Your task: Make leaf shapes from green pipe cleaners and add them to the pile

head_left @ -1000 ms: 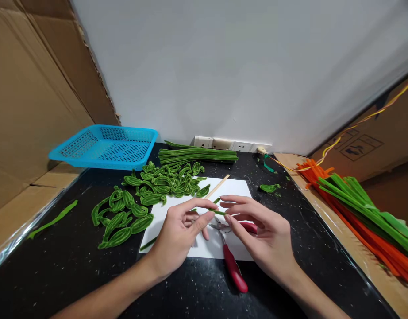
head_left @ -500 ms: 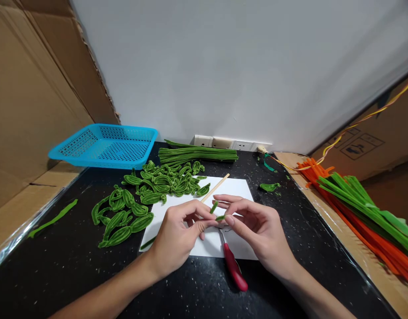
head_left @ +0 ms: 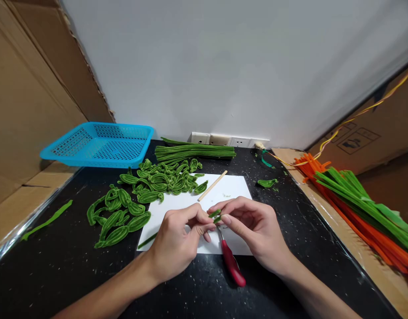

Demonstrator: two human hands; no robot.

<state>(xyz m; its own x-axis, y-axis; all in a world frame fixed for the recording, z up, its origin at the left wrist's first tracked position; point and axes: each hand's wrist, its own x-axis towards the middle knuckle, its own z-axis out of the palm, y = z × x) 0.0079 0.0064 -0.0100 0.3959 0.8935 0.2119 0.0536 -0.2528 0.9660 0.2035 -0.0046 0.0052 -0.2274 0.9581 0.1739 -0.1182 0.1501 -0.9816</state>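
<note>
Both hands meet over a white sheet of paper (head_left: 230, 188) on the black table. My left hand (head_left: 179, 241) and my right hand (head_left: 253, 230) pinch the two ends of a short green pipe cleaner (head_left: 215, 216), now folded so its ends lie close together. Its long tail (head_left: 147, 240) sticks out under my left hand. Red-handled pliers (head_left: 232, 263) lie on the paper right below the hands. A thin wooden stick (head_left: 212, 185) rests on the paper behind them.
Several folded green leaf shapes (head_left: 147, 188) are heaped left of the paper. A bundle of straight green pipe cleaners (head_left: 195, 152) lies by the wall sockets. A blue plastic basket (head_left: 98, 144) stands at back left. Orange and green pipe cleaners (head_left: 353, 204) lie on cardboard at right.
The green pipe cleaner, held straight between the fingers a second ago, has been bent into a fold. Both hands have drawn closer together. The view shifted slightly.
</note>
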